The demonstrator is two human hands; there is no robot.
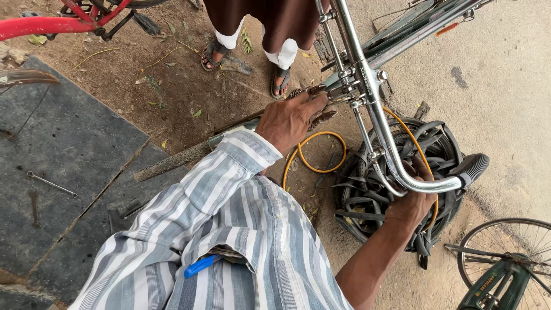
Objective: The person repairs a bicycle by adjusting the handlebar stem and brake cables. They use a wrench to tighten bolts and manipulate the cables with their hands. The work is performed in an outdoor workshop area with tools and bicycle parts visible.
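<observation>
A thin steel spanner lies on the dark grey stone slab at far left, well apart from both hands, with a red bicycle frame above it at the top edge. A blue pen sits clipped in the pocket of the person's grey-and-white striped shirt.

The left hand reaches forward, fingers spread and pressed against the clamp fittings where the chrome handlebar meets the stem; whether it pinches a small part there I cannot tell. Beyond it stands 1 other person, seen only as 2 sandalled feet on the dirt.

An orange hose loops on the ground between the hands. The handlebar's long axis runs from the clamp at upper left down and right to the black rubber grip. The right hand is closed around the bar just short of that grip, over a pile of black rubber tubes. So the left hand is nearer the clamp, the right nearer the grip end. A green bicycle's wheel shows at lower right.
</observation>
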